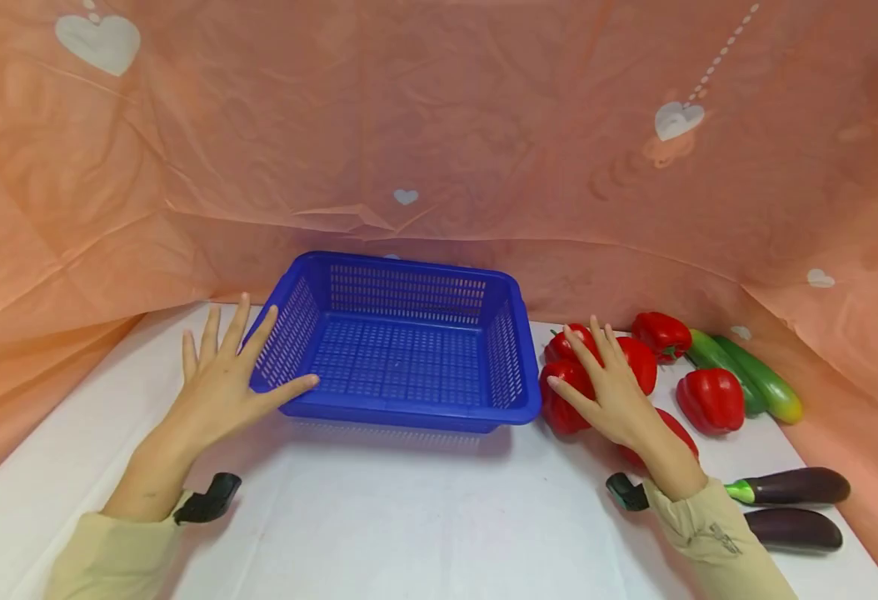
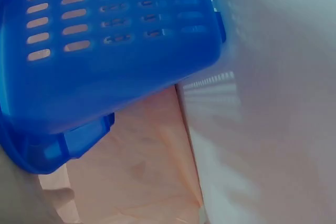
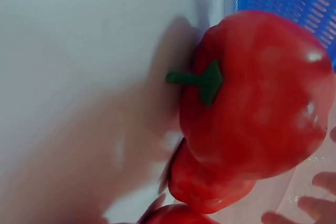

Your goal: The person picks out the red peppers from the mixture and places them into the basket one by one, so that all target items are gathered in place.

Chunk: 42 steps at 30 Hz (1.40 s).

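Blue basket (image 1: 401, 412) stands on the table (image 1: 379, 517) between the left hand (image 1: 217, 392) and the right hand (image 1: 621, 404). Dark marking (image 1: 724, 539) on the right sleeve (image 1: 697, 525) is too small to read. The left hand, fingers straight and spread, holds nothing at the basket's left side; contact cannot be determined. The right hand, fingers extended, holds nothing above red peppers (image 1: 559, 418) just right of the basket.

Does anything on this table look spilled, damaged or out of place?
Nothing stands out. The blue basket sits upright, and the red peppers, green vegetables and eggplants lie to its right with no visible damage. The orange sheet behind is merely creased.
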Motion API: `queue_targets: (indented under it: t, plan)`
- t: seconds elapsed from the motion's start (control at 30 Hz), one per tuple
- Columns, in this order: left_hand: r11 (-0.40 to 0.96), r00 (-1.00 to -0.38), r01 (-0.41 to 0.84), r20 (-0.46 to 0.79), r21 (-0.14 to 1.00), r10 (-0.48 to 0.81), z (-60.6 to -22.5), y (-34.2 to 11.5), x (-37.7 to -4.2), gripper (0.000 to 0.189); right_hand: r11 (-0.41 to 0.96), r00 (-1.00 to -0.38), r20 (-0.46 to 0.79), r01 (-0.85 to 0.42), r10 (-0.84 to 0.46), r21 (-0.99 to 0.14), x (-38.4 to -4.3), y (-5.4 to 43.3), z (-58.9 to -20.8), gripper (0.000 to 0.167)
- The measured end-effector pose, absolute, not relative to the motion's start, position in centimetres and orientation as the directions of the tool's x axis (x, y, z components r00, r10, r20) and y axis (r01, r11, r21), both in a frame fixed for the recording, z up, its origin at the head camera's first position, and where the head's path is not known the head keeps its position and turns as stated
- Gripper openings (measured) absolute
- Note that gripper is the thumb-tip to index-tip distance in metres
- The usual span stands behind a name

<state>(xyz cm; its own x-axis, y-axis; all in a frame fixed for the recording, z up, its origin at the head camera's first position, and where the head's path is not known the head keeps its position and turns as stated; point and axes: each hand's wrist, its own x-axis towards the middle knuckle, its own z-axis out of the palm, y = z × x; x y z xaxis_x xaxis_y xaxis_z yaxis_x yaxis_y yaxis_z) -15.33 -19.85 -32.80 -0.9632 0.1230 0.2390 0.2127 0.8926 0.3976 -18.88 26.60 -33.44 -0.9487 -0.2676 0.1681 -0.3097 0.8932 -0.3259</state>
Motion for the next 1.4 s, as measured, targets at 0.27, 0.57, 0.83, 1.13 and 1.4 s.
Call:
queue_targets:
  t: [0.27, 0.57, 0.83, 1.13, 1.4]
  plan:
    - [0.835, -0.974, 0.218, 0.171, 0.504, 0.151, -33.0, -19.9, -15.3, 0.114, 0.838, -0.909, 0.211, -0.415, -0.361, -0.354, -17.8, 27.6, -34.1, 0.087]
    - [0.817, -0.982, 0.187, 0.081, 0.546, 0.170, -33.1, -20.2, -15.4, 0.119, 0.791, -0.882, 0.181, -0.470, -0.434, -0.391, -17.1, 28.3, -34.5, 0.096]
    - [0.813, -0.985, 0.169, 0.075, 0.557, 0.154, -33.3, -20.5, -15.4, 0.120, 0.771, -0.858, 0.203, -0.514, -0.472, -0.376, -17.1, 28.3, -34.9, 0.092]
    - [0.809, -0.989, 0.145, 0.068, 0.570, 0.130, -32.8, -20.6, -15.6, 0.122, 0.764, -0.846, 0.211, -0.533, -0.490, -0.363, -17.6, 28.0, -34.7, 0.094]
    - [0.797, -0.988, 0.156, 0.087, 0.583, 0.129, -32.8, -20.4, -15.7, 0.122, 0.737, -0.826, 0.233, -0.564, -0.514, -0.373, -17.5, 28.3, -34.3, 0.081]
